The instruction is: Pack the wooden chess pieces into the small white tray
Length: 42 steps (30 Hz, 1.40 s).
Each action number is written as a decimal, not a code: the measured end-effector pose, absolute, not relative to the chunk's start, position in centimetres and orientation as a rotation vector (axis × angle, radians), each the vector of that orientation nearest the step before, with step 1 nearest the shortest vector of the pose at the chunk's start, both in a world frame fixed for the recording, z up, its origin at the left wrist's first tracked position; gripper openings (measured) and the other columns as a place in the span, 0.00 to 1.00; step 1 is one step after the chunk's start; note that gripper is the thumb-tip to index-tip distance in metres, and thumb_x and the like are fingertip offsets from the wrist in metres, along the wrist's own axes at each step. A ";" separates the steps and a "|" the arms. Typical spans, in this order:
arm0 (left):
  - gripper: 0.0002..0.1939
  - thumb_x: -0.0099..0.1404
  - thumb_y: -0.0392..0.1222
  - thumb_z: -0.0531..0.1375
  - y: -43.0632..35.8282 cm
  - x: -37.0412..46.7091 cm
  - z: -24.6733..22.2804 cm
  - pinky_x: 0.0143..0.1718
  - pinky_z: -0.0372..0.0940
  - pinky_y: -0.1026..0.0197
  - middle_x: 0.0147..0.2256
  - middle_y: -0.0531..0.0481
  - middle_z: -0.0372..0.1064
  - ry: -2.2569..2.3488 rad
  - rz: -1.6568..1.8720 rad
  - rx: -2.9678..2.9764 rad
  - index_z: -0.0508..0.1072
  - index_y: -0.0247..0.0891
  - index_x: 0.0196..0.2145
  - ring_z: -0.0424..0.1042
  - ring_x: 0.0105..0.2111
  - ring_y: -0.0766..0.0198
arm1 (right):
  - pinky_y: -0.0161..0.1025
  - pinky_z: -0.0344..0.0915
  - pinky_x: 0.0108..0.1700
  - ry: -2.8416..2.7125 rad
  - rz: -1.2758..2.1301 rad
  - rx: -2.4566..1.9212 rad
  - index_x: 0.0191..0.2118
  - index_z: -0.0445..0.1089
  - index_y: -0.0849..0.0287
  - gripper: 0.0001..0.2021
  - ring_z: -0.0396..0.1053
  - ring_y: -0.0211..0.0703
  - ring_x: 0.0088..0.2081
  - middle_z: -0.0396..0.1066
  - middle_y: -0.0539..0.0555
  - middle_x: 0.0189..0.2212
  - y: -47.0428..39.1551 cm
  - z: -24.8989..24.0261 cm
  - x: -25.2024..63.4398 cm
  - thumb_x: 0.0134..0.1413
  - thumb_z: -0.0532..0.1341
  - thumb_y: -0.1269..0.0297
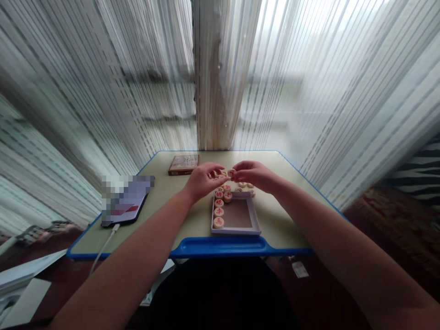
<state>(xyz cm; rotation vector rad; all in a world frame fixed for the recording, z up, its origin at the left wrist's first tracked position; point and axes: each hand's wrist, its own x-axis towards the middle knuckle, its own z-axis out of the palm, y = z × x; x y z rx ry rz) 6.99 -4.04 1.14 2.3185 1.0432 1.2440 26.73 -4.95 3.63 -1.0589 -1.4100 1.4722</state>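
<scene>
In the head view, my right hand (pixel 256 176) pinches a round wooden xiangqi piece (pixel 231 173) between thumb and fingers. Close by on the left, my left hand (pixel 203 180) is held with its thumb and fingers apart, near a group of loose xiangqi pieces partly hidden behind it. Below both hands sits a shallow open box (pixel 255 215). Along its left side stands a column of pieces with red characters, including a lower piece (pixel 218 222), and another piece (pixel 228 197) lies beside the column near the top. More pieces (pixel 242 184) lie beyond the box, partly under my right hand.
A flat brown box (pixel 184 165) lies at the back left of the light table (pixel 192 220). A phone (pixel 129 201) with a white cable (pixel 106 243) rests near the left edge. The table has a blue rim and front tray (pixel 223 246). Striped curtains (pixel 165 68) hang behind.
</scene>
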 end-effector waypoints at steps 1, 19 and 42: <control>0.19 0.53 0.49 0.63 -4.1 7.0 1.1 0.29 0.64 0.65 0.32 0.46 0.72 1.025 1.241 2.334 0.74 0.33 0.38 0.67 0.27 0.68 | 0.33 0.70 0.37 -1.407 1.489 -1.054 0.29 0.69 0.63 0.09 0.72 0.35 0.29 0.73 0.51 0.25 -5.0 3.6 26.7 0.37 0.67 0.74; 0.15 0.58 0.45 0.60 -4.5 7.3 1.4 0.28 0.63 0.67 0.31 0.47 0.72 0.923 1.220 2.333 0.75 0.33 0.39 0.68 0.28 0.68 | 0.29 0.68 0.26 -1.494 1.582 -1.044 0.30 0.67 0.64 0.07 0.72 0.35 0.26 0.73 0.53 0.25 -5.2 3.7 26.7 0.45 0.66 0.70; 0.20 0.50 0.47 0.66 -5.3 7.5 1.6 0.26 0.61 0.67 0.27 0.52 0.69 0.921 1.192 2.274 0.69 0.34 0.37 0.66 0.25 0.70 | 0.27 0.52 0.15 -1.650 1.490 -1.070 0.24 0.66 0.64 0.10 0.59 0.28 0.16 0.63 0.46 0.15 -5.5 4.1 26.4 0.47 0.65 0.63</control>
